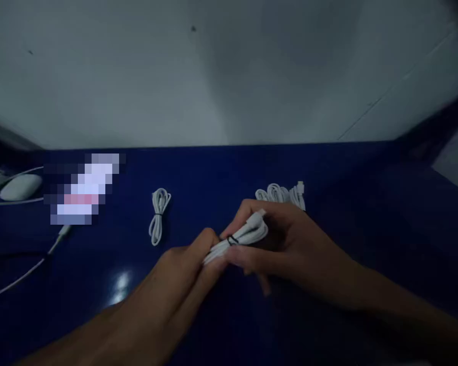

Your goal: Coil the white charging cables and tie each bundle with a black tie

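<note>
Between my two hands is a white charging cable (256,229), coiled into a bundle with a black tie around its middle. My left hand (189,264) is closed on the lower left end of the coil. The fingers of my right hand (290,244) pinch the bundle near the tie, and a plug pokes out at its upper right end. Another tied white cable (159,216) lies on the blue table to the left of my hands. Beyond my right hand are several more coiled white cables (277,193), partly hidden by it.
A lit, blurred-out phone (86,188) lies at the left with a white cord (34,267) plugged into it. Further left sits a white rounded object (21,188), like a mouse. The dark blue tabletop (206,178) meets a pale wall (137,76) at the back.
</note>
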Action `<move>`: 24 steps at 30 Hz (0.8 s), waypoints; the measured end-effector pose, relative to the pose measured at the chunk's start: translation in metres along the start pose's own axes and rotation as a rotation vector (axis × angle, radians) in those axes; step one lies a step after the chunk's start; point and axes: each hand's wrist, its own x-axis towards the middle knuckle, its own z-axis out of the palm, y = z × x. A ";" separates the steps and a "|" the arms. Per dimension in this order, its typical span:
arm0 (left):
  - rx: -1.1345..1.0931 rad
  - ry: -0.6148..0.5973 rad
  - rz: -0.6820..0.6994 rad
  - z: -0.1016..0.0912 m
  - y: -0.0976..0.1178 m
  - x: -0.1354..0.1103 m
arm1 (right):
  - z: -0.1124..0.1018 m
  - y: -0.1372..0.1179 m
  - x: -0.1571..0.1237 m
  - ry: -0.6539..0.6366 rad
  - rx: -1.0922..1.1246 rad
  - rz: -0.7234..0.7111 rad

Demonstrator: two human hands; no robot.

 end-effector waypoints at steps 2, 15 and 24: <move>-0.015 0.020 0.008 -0.001 0.002 0.004 | 0.000 0.001 0.000 -0.001 0.004 -0.019; -0.046 0.011 0.045 -0.006 -0.013 0.012 | -0.001 0.000 -0.004 0.096 -0.279 -0.143; -0.019 0.253 0.159 0.001 -0.024 0.012 | 0.000 0.009 -0.007 0.191 -0.417 -0.051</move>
